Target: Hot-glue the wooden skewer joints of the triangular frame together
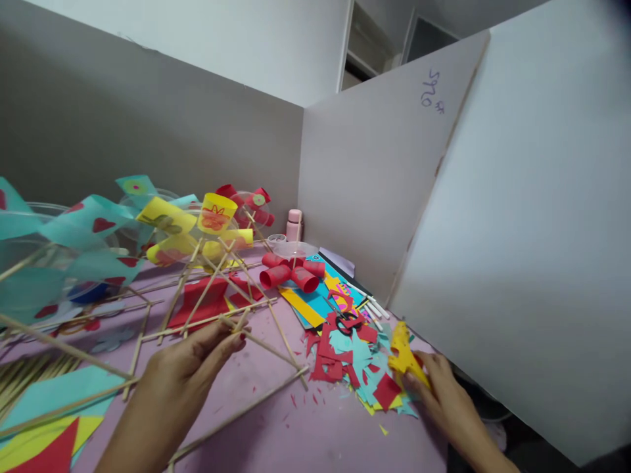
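Observation:
My left hand [197,364] pinches a joint of thin wooden sticks [269,348] between thumb and fingers, above the table. These belong to a larger stick frame [207,292] that leans up behind the hand. At the right, my right hand [438,387] is wrapped around a yellow glue gun [407,358], which is held beside a heap of red, blue and yellow paper scraps [359,361]. Its trigger is partly hidden by my fingers. Black-handled scissors [348,322] lie on the scraps.
Paper pinwheels in blue [93,223], yellow [172,226] and red [296,269] stand along the back and left. A pink bottle [294,226] is in the corner. White pens [372,305] lie near the right-hand partition [374,177]. Loose sticks [34,381] and coloured paper [54,401] are at front left.

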The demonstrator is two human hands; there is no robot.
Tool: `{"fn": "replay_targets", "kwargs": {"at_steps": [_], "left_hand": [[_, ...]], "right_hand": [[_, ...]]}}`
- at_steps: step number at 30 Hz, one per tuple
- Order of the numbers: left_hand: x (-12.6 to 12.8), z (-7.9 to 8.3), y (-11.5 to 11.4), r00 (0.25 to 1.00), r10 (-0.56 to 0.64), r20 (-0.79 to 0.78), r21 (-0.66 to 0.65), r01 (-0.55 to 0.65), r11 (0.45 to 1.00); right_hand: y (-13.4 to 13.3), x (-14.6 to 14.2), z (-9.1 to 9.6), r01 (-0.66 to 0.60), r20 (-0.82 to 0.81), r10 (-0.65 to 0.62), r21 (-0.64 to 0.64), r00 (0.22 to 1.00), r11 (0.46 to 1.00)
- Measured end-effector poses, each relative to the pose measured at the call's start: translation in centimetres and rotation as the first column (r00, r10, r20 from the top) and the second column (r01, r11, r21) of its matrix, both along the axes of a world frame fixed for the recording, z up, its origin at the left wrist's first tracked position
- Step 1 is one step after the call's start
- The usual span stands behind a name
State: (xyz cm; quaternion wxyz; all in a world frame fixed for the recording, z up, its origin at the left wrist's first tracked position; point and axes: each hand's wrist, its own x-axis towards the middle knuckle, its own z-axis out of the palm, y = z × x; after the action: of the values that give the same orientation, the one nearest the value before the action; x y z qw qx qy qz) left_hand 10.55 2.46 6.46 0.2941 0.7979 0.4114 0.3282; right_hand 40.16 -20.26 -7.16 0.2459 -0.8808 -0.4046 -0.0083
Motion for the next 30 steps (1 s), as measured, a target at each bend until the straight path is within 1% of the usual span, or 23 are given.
{"fn": "replay_targets", "kwargs": {"at_steps": [2, 4, 6, 9, 12, 16, 18, 19, 21, 23, 25, 28, 30], "left_hand": [[0.0, 0.1, -0.2, 1.000, -0.021, 0.017, 0.011, 0.021, 1.000], [-0.1, 0.0, -0.2, 0.999, -0.028, 0.038, 0.004, 0.027, 1.000], [-0.2, -0.2, 0.0, 0.998, -0.028, 0.056, -0.007, 0.029, 1.000], [-0.2, -0.7, 0.3, 0.996, -0.048, 0.070, -0.004, 0.049, 0.999], [-0.2, -1.0, 0.5, 0.995, -0.087, 0.054, 0.022, 0.086, 0.996], [-0.4, -1.0, 0.4, 0.992, -0.129, 0.002, 0.011, 0.129, 0.992], [-0.4, -0.9, 0.3, 0.989, -0.146, -0.004, 0.007, 0.146, 0.989], [-0.4, -0.9, 0.2, 0.988, -0.153, -0.001, 0.011, 0.153, 0.988], [-0.4, -0.8, 0.1, 0.986, -0.163, 0.020, 0.022, 0.162, 0.986], [-0.4, -0.8, 0.1, 0.984, -0.174, 0.040, 0.027, 0.173, 0.985], [-0.4, -0.8, 0.1, 0.982, -0.180, 0.059, 0.040, 0.177, 0.983], [-0.4, -0.9, 0.1, 0.980, -0.182, 0.076, 0.054, 0.178, 0.982], [-0.4, -1.0, 0.2, 0.980, -0.184, 0.081, 0.048, 0.181, 0.982]], "right_hand": [[-0.3, 0.1, 0.5, -0.020, -0.041, 0.025, 0.119, 0.999, 0.993], [-0.3, -0.1, 1.4, -0.043, -0.125, 0.071, 0.216, 0.990, 0.975], [-0.1, -0.6, 2.4, -0.029, -0.241, 0.095, 0.265, 0.966, 0.964], [0.4, -1.8, 3.9, 0.032, -0.429, 0.101, 0.292, 0.898, 0.956], [1.0, -3.3, 5.0, 0.029, -0.570, 0.174, 0.329, 0.803, 0.944], [1.9, -6.1, 6.4, -0.094, -0.682, 0.258, 0.268, 0.685, 0.959], [2.4, -7.6, 6.9, -0.183, -0.722, 0.301, 0.239, 0.623, 0.954], [2.8, -8.2, 7.1, -0.236, -0.734, 0.332, 0.236, 0.592, 0.943], [3.6, -9.0, 7.2, -0.353, -0.739, 0.407, 0.241, 0.537, 0.904], [4.4, -9.4, 7.0, -0.436, -0.725, 0.465, 0.249, 0.508, 0.865], [5.1, -9.5, 6.7, -0.465, -0.717, 0.488, 0.253, 0.498, 0.848], [5.8, -9.6, 6.2, -0.458, -0.731, 0.475, 0.248, 0.490, 0.854], [5.9, -9.6, 5.8, -0.452, -0.728, 0.468, 0.241, 0.501, 0.859]]}}
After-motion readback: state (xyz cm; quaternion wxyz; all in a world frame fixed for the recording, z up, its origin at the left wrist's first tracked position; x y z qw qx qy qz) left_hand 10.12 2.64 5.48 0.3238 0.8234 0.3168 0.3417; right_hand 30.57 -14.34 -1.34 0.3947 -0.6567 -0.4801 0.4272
